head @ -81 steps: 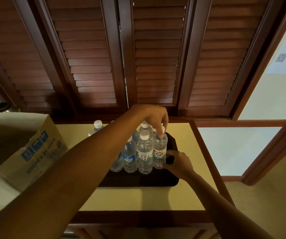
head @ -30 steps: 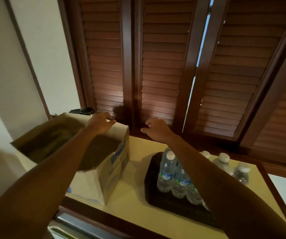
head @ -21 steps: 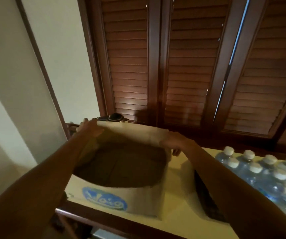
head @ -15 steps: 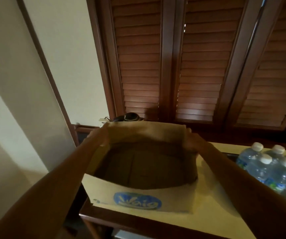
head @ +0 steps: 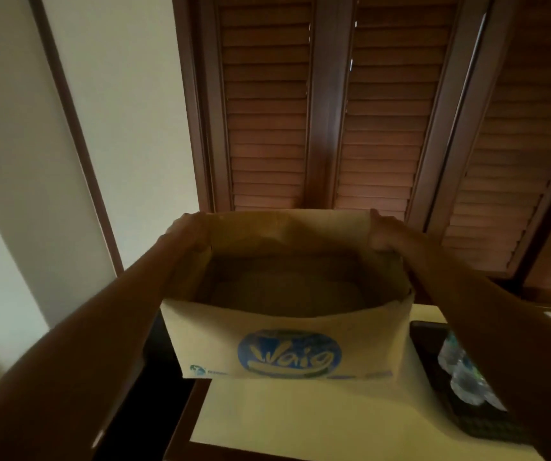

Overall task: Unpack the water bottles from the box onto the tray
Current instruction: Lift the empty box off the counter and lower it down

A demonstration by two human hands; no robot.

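Cardboard box, plain brown and matte, open-topped, seen from above the near wall. Blue round logo with yellow lettering printed on that near wall; small blue marks along the lower edge. Inside only bare cardboard floor, dim and creased, with no bottle showing. Near wall bowed slightly outward, upper edge soft and uneven.

Left hand curled over the far left corner of the box, fingers wrapped on the rim. Right hand gripping the far right corner likewise, thumb inside, fingers outside. Both forearms stretched forward along the two side walls. Box apparently lifted off the desk, its left part hanging past the desk's left end; contact underneath could not be told for certain.

Desk top smooth and pale yellow, framed by a dark polished wooden border. At the right, a dark rectangular tray with rounded corner and finely textured surface, lying flat on the desk just beside the box. On the tray, clear plastic water bottles, blurred and partly hidden behind the right forearm; count not readable.

Behind, tall louvred shutters of reddish-brown wood with thin horizontal slats in heavy glossy frames. To the left, a smooth cream wall with a narrow dark wooden strip.
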